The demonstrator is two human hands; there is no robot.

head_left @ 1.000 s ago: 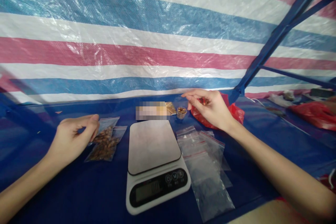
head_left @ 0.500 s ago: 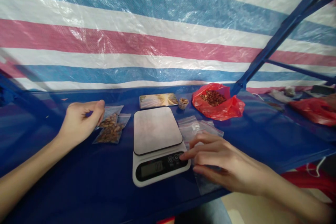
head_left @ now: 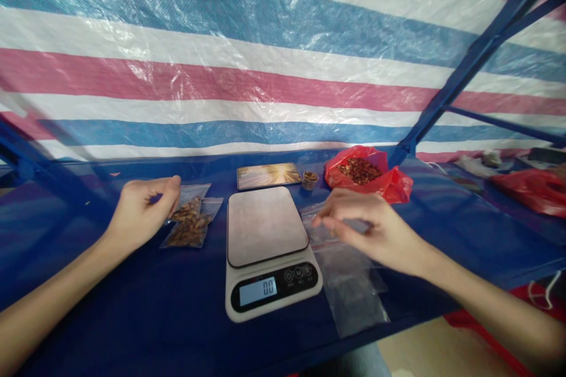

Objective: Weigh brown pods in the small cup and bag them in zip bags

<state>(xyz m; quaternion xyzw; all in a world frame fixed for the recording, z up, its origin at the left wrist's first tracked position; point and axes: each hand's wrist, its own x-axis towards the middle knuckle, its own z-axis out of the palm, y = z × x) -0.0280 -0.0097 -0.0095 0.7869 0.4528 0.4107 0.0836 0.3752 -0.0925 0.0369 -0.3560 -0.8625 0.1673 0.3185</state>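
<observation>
My left hand (head_left: pixel 148 209) is closed in a pinch beside small clear zip bags (head_left: pixel 188 235) filled with brown dried pieces. Whatever it may hold, I cannot make out. In the middle stands a white kitchen scale (head_left: pixel 267 227) with a bare plate; its lit display (head_left: pixel 259 291) reads 0.0. My right hand (head_left: pixel 360 224) hovers to the right of the scale, above flat clear zip bags (head_left: pixel 354 283). Its fingers are loosely bent and slightly blurred, with a gap inside the hand and nothing visible in it.
Behind the scale lie a phone (head_left: pixel 269 176) and a small cup (head_left: pixel 310 180) with brown contents. A red plastic bag (head_left: pixel 400 185) holds reddish-brown dried bits. Further right is another red bag (head_left: pixel 530 188). A blue frame bar (head_left: pixel 460 70) and striped sheeting (head_left: pixel 221 79) bound the blue table (head_left: pixel 145 318).
My right hand has lifted off the scale's buttons and moved up over the flat zip bags. The scale's display has lit up. My left hand keeps its pinch.
</observation>
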